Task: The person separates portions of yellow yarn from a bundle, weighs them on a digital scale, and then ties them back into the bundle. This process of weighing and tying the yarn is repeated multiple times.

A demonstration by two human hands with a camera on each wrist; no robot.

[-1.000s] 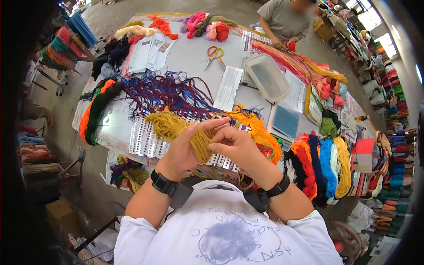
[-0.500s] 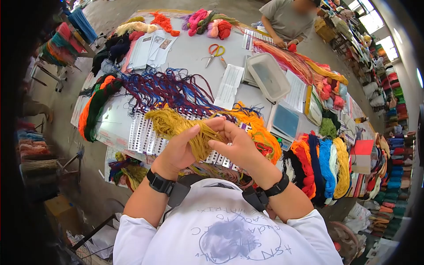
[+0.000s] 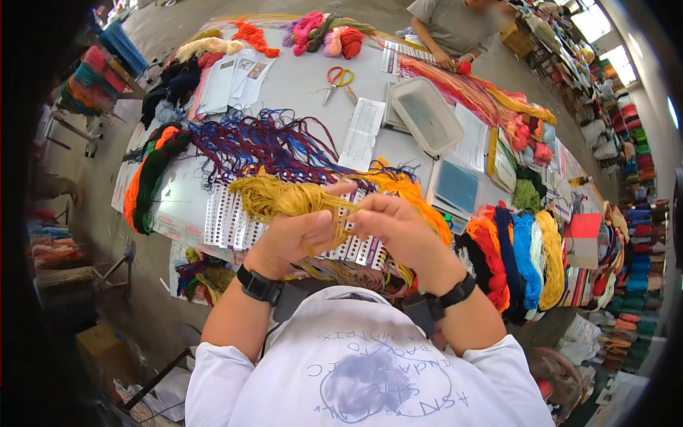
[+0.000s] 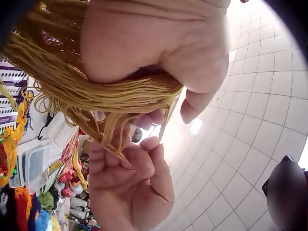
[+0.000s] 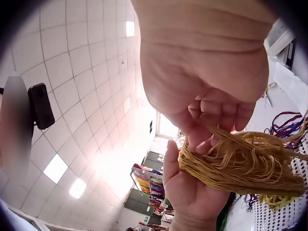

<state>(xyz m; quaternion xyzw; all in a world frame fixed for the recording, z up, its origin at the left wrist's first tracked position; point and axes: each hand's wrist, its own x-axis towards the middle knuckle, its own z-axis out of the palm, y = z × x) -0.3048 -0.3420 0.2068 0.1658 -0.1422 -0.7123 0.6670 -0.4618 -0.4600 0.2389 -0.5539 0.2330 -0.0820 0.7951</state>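
Note:
A mustard-yellow skein of thread point(image 3: 274, 199) lies across my left hand point(image 3: 295, 238), whose thumb and fingers grip it above the table. My right hand point(image 3: 402, 231) pinches a few strands drawn out at the skein's right end. In the left wrist view the strands point(image 4: 110, 98) pass under the left thumb, and the right hand point(image 4: 132, 192) is below with curled fingers at the hanging ends. The right wrist view has the skein point(image 5: 245, 163) resting over the left hand point(image 5: 192, 192), with the right hand's fingers point(image 5: 204, 137) on some strands.
Beneath the hands are white perforated cards point(image 3: 228, 213). Purple and blue threads point(image 3: 263, 146) and orange yarn point(image 3: 405, 188) lie beyond. Scissors point(image 3: 336, 82), a plastic box point(image 3: 427, 117) and coloured skeins point(image 3: 526, 256) are on the table. Another person point(image 3: 455, 28) is across it.
The right hand has moved slightly right, drawing strands out from the skein. The left thumb and fingers have closed further over the skein, where the palm was more open before.

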